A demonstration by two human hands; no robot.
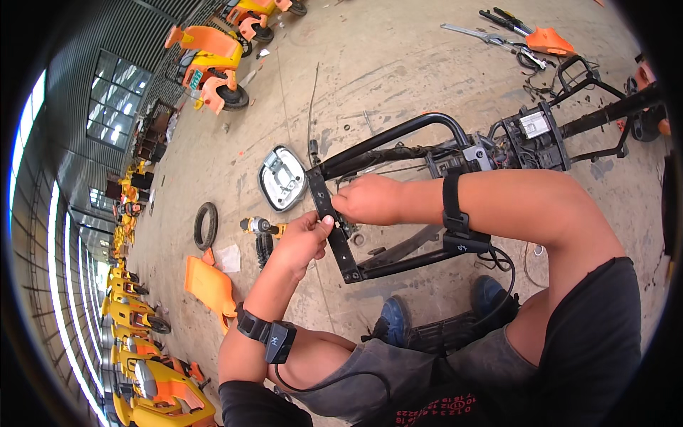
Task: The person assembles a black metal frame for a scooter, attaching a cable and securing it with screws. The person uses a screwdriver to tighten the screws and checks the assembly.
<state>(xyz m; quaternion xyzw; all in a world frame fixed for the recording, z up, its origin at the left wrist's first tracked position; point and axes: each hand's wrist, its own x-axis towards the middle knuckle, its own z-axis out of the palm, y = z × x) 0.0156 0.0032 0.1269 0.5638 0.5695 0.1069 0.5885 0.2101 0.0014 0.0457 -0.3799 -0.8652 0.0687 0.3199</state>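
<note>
A black metal scooter frame (398, 135) lies in front of me, ending in a flat crossbar (344, 256) with holes. My left hand (300, 243) is closed at the crossbar's left edge, its thumb tip by a small pale piece. On the other side, my right hand (368, 199) is curled closed against the middle of the bar. Whatever its fingers grip is hidden behind the knuckles. Farther right along the frame sit exposed wiring and a box with a white label (533, 125).
Left of the frame lie a grey-white shell (282, 186), a yellow-black power drill (260, 227), a black tyre (205, 225) and an orange panel (210, 286). Long-handled tools (506, 23) and an orange part (550, 41) lie at far right. Yellow scooters (212, 60) stand along the left.
</note>
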